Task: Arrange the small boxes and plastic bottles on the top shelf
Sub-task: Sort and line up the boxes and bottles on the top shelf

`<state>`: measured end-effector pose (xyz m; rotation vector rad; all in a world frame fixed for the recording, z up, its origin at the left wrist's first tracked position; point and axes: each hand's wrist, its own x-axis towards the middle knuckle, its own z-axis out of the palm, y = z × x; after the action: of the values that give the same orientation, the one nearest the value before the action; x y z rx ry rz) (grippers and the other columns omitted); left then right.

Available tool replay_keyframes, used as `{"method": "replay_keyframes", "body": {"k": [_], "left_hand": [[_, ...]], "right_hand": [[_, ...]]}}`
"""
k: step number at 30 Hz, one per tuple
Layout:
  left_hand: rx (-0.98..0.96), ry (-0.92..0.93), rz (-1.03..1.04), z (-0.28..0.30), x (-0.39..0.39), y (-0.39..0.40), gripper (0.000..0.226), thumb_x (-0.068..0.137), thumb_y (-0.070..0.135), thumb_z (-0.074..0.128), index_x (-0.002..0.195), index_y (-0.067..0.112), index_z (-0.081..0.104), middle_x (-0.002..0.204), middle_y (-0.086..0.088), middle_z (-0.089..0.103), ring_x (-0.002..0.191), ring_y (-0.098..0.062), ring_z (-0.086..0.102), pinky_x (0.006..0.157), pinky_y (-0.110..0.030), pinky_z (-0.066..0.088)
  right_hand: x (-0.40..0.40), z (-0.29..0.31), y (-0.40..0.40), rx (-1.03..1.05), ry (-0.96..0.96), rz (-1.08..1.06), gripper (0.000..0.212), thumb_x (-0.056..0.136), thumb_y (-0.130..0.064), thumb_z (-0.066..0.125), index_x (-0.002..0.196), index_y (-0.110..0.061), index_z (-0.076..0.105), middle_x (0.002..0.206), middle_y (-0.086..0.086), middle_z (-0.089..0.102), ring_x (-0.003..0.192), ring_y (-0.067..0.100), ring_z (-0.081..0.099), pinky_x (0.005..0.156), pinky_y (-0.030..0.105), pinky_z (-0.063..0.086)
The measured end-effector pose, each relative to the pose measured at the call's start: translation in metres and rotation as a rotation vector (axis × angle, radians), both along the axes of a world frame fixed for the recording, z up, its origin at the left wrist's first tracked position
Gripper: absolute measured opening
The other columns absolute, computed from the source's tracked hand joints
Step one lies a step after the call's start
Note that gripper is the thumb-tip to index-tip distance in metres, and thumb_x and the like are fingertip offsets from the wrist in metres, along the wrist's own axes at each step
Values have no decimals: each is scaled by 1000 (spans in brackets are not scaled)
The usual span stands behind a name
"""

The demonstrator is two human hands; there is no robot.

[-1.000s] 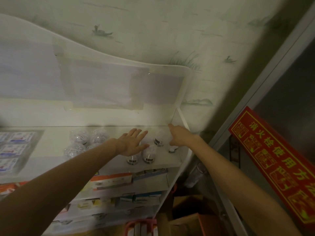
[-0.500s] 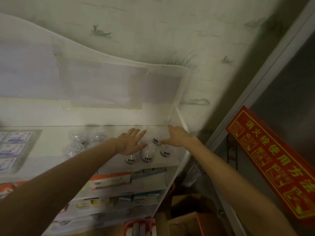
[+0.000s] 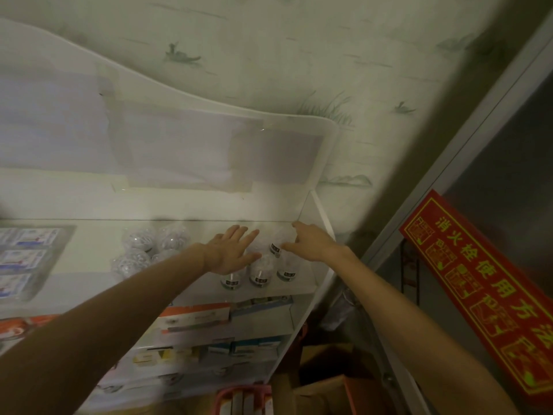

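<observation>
- Small boxes (image 3: pixel 25 259): flat in a row at 9 o'clock on the top shelf (image 3: pixel 89 259).
- Round clear containers (image 3: pixel 140 250): clustered right of the boxes.
- Left hand (image 3: pixel 230 251): fingers straight and spread, palm down on the plastic bottles (image 3: pixel 260 272).
- Right hand (image 3: pixel 311 241): fingers extended, touching a bottle at the shelf's 3 o'clock end.
- Red sign (image 3: pixel 478 289): far right.
</observation>
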<state>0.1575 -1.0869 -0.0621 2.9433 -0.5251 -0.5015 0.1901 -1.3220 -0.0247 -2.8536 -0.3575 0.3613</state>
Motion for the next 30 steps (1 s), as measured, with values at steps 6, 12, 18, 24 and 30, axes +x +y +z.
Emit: {"method": "replay_keyframes", "body": {"k": [6, 12, 18, 24, 30], "left_hand": [[-1, -5, 2, 0, 1, -1, 79, 93, 71, 12, 156, 31, -12, 166, -5, -6, 152, -25, -7, 120, -48, 6], [-28, -1, 14, -2, 1, 1, 92, 77, 79, 1, 156, 33, -11, 166, -5, -6, 152, -25, -7, 120, -48, 6], [-39, -10, 10, -5, 3, 1, 79, 92, 72, 12, 156, 32, -10, 166, -4, -5, 152, -25, -6, 120, -49, 7], [-38, -21, -2, -9, 5, 3, 87, 84, 78, 4, 156, 32, -11, 166, -4, -6, 152, -24, -7, 121, -49, 8], [-44, -54, -30, -8, 2, 2, 77, 95, 69, 12, 157, 28, -10, 165, -1, -10, 152, -22, -9, 120, -46, 6]], "right_hand": [[2, -4, 12, 11, -160, -55, 65, 96, -54, 49, 147, -15, 40, 143, 9, 48, 123, 29, 54, 99, 41, 47], [18, -11, 23, 133, 8, -138, 62, 93, -48, 58, 144, -17, 44, 143, 7, 51, 124, 25, 53, 94, 35, 45], [21, -18, 15, 265, 111, -85, 49, 89, -36, 64, 135, -26, 52, 135, 2, 52, 115, 18, 53, 90, 31, 47], [1, -39, 15, 453, 48, -104, 41, 101, -35, 50, 140, -24, 47, 144, 0, 47, 124, 19, 51, 100, 33, 44], [-15, -53, 19, 628, -24, -207, 30, 104, -26, 42, 134, -25, 50, 137, -4, 50, 118, 11, 47, 95, 27, 39]]}}
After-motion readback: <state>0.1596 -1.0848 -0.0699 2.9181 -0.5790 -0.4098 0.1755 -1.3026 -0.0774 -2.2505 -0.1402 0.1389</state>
